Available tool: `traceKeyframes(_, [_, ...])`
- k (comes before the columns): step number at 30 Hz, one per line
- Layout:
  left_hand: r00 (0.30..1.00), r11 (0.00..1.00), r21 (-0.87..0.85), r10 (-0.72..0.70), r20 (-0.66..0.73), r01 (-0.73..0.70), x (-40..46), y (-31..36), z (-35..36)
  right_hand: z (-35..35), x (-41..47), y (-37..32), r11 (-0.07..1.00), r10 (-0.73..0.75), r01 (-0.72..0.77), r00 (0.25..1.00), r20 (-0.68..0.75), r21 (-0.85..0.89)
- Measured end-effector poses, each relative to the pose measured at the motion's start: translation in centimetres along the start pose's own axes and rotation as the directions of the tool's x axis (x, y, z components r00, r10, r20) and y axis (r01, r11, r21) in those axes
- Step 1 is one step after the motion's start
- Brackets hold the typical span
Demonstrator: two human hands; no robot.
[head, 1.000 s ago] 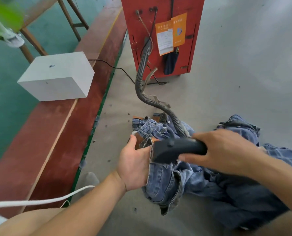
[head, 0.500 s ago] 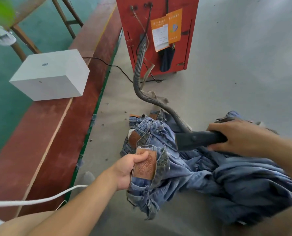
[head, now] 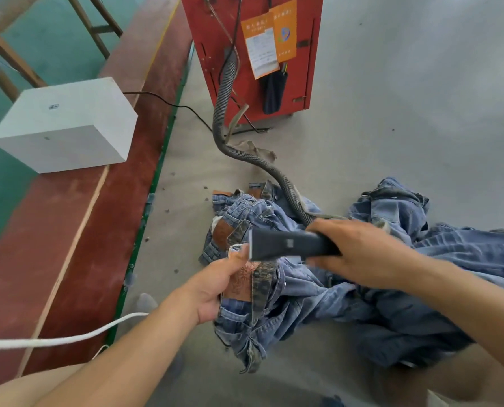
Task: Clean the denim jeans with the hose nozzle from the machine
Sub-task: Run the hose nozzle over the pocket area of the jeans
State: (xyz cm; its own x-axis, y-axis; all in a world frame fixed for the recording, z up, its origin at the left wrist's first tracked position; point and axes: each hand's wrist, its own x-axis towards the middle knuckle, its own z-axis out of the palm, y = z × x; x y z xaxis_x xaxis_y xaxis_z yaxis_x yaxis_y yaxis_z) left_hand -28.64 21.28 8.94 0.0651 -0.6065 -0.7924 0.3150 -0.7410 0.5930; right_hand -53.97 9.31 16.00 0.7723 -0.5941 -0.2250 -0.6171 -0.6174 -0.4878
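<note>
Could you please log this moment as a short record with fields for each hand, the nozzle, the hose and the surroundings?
left hand: grips the jeans at the waistband, by the leather patch
right hand: grip around the nozzle
nozzle: dark, flat mouth at the waistband
hose: ribbed, runs back to the red machine
surroundings: white box on the red bench; more denim on the floor

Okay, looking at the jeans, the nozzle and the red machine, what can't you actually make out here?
Head view only:
- Nozzle mouth: faces away from the camera, and is motion-blurred.
- Right hand: blurred; fingers under the nozzle hidden.
- Hose joint with the machine: cut off by the top edge.
- Orange labels: print too small.
- Jeans: partly hidden under both hands, including the left hand.
</note>
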Motion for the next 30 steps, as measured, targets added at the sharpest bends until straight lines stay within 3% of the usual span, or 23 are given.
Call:
traceKeyframes(5, [0.995,0.997,0.064,0.031,0.096,-0.038,0.0,0.0,-0.4,-3.0,0.3,2.9,0.976,0.118,-0.119,0.993,-0.018,-0.184])
traceKeyframes(10, [0.986,0.994,-0.086,0.084,0.145,-0.072,0.2,0.5,-0.8,-1.2,-0.2,1.8,0.942,-0.011,0.042,0.996,0.094,-0.332])
traceKeyframes(16, [0.985,0.986,-0.144,0.102,0.137,-0.082,0.2,0.6,-0.8,-0.7,-0.8,-0.2,0.944,-0.211,0.231,0.971,0.107,-0.235])
traceKeyframes(19, [0.983,0.987,-0.134,0.109,0.145,-0.09,0.1,0.9,-0.6,-1.5,-0.5,0.1,0.964,-0.183,0.18,0.983,0.006,-0.194])
traceKeyframes(22, [0.979,0.984,-0.165,0.097,0.177,-0.068,0.2,1.1,-0.6,-2.2,-0.3,0.9,0.945,-0.14,0.12,0.989,-0.046,-0.305])
traceKeyframes(27, [0.985,0.987,-0.158,0.048,0.167,-0.022,0.4,0.5,-1.0,0.8,-1.0,-0.5,0.878,-0.268,0.265,0.962,0.05,-0.398])
traceKeyframes(30, [0.99,0.983,-0.183,-0.003,0.139,0.029,0.8,0.4,-0.9,0.0,-1.0,0.0,0.886,-0.295,0.281,0.955,0.017,-0.37])
